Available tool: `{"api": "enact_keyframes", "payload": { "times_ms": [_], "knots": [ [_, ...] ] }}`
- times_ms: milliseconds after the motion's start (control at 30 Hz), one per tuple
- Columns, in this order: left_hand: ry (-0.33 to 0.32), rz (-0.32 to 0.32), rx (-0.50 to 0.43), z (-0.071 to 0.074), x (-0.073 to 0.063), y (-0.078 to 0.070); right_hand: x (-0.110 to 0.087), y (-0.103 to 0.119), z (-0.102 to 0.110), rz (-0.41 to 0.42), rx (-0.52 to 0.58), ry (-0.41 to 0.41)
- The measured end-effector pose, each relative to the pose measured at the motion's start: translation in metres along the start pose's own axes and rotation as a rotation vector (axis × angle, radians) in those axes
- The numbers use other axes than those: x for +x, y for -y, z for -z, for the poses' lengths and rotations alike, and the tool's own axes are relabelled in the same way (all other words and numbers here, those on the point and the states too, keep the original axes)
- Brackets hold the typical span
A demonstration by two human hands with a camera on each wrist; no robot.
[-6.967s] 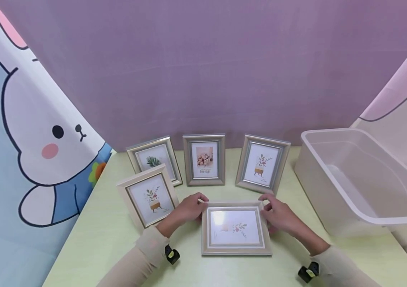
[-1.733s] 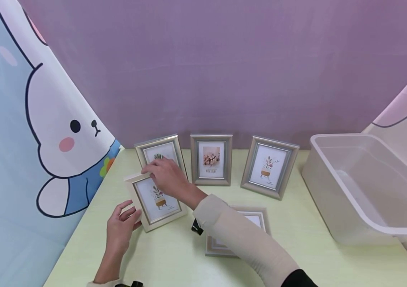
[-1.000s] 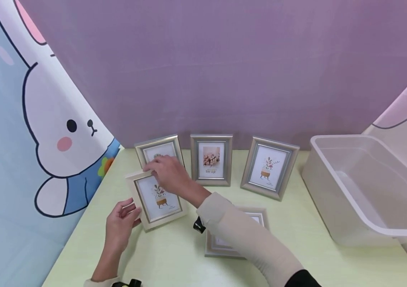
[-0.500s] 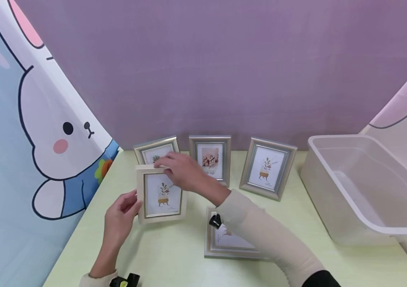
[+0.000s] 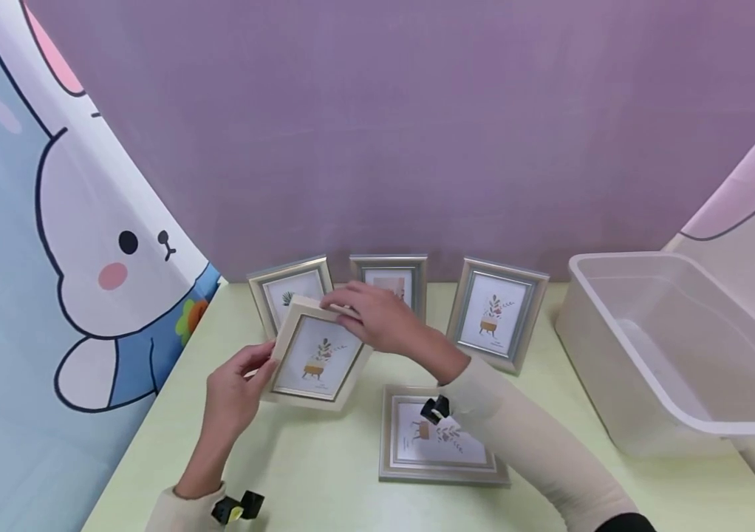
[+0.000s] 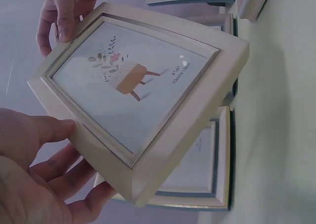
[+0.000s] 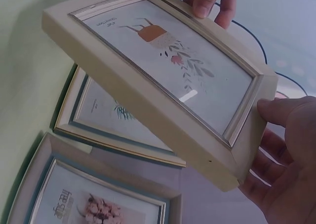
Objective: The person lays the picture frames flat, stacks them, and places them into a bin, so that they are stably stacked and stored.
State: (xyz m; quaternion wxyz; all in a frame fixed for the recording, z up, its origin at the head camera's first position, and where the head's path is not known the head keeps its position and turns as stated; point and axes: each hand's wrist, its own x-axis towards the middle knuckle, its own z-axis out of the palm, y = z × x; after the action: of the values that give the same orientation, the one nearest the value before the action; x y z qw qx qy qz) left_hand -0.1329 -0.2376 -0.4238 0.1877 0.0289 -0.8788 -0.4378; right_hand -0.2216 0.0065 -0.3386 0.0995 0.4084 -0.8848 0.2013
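Observation:
Both hands hold a cream picture frame point(image 5: 319, 358) with a potted-plant print, raised and tilted above the table. My left hand point(image 5: 234, 388) pinches its left side, thumb on the front and fingers behind. At the top edge, my right hand point(image 5: 380, 318) grips it, its thumb showing on the front border in the right wrist view. Behind it stand a frame with a green leaf print point(image 5: 287, 290) and a frame with a flower photo point(image 6: 231, 23), both partly covered in the head view. A silver-beige frame point(image 5: 444, 465) lies flat in front, partly under the right sleeve.
Another silver-edged frame point(image 5: 499, 314) stands at the back right with a potted-plant print. A large beige plastic bin point(image 5: 617, 362) sits at the table's right. Behind the pale green table point(image 5: 324, 488) hangs a purple cloth point(image 5: 404, 140).
Seven seconds ago both hands were at the flat frame. Since then they have taken hold of the standing cream frame, lifted it off the table, moved it right and tilted it.

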Motion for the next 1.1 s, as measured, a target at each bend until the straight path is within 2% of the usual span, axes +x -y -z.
{"api": "enact_keyframes", "payload": {
  "times_ms": [267, 567, 767, 933, 1100],
  "knots": [
    [0.037, -0.110, 0.045, -0.006, 0.007, -0.014, -0.021, -0.016, 0.007, 0.032, 0.059, -0.057],
    [0.010, -0.318, 0.088, -0.015, 0.020, -0.029, -0.041, -0.034, 0.010, 0.028, 0.168, -0.129],
    [-0.009, -0.487, 0.161, -0.024, 0.030, -0.039, -0.055, -0.044, 0.012, -0.009, 0.190, -0.119],
    [0.002, -0.541, 0.249, -0.030, 0.034, -0.050, -0.066, -0.049, 0.012, -0.058, 0.218, -0.088],
    [-0.001, -0.592, 0.307, -0.037, 0.037, -0.062, -0.078, -0.053, 0.012, -0.066, 0.268, -0.085]
  ]
}}
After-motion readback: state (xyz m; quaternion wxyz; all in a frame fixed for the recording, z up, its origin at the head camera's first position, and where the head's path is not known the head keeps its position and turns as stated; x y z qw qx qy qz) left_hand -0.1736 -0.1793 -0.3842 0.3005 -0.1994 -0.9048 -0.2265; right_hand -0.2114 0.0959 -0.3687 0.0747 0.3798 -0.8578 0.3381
